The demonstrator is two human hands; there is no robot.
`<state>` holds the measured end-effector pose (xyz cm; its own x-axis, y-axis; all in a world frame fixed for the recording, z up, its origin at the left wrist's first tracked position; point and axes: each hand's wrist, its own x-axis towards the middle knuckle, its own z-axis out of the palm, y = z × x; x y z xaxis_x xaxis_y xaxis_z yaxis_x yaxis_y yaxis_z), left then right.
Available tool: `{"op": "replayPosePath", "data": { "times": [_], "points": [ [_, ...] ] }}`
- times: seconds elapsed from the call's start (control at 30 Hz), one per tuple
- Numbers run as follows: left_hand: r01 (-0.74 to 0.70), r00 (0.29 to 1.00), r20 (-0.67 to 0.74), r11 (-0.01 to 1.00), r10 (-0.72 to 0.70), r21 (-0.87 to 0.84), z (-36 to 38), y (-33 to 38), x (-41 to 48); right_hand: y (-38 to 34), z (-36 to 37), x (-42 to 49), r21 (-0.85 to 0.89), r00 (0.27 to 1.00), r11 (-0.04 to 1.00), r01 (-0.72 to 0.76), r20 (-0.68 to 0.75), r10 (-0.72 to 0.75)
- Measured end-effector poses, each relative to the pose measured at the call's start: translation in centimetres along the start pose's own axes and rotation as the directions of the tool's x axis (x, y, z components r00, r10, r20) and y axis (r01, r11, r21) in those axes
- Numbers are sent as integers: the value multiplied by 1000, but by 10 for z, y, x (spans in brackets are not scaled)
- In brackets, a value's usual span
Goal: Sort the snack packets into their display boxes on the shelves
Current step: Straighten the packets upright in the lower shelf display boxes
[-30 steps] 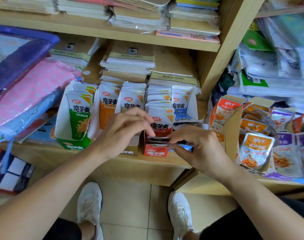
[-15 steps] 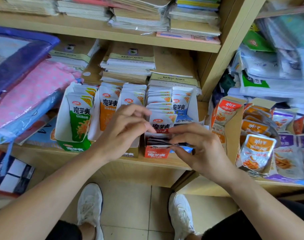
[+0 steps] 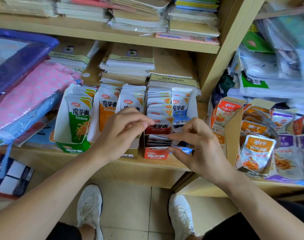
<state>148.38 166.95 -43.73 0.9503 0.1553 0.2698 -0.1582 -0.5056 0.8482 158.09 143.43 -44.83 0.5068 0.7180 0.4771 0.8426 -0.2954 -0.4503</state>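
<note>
Curling the left hand [image 3: 123, 134] beside the upright red konjac packet [image 3: 159, 126], fingertips at its edge, grip impossible to tell. Pinching with the right hand [image 3: 199, 149] the flat red packets [image 3: 157, 141] lying between both hands, inside the red display box [image 3: 156, 154].
</note>
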Motion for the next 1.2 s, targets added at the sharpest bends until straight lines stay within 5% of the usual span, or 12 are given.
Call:
{"op": "replayPosePath", "data": {
  "times": [0.1, 0.4, 0.67, 1.2],
  "points": [
    [22, 998, -59, 998, -19, 64, 2, -2, 1, 1, 2, 0, 12, 1000, 1000, 23, 3, -23],
    [71, 994, 91, 997, -67, -40, 2, 0, 2, 0, 2, 4, 66, 996, 998, -5, 90, -1],
    [136, 987, -87, 991, -136, -7, 4, -1, 12, -2, 3, 13, 9, 995, 999, 35, 96, -36],
    [182, 981, 69, 983, -182, -6, -2, -12, 42, -8, 3, 20, -132, 993, 988, 84, 88, -73]
  ]
}}
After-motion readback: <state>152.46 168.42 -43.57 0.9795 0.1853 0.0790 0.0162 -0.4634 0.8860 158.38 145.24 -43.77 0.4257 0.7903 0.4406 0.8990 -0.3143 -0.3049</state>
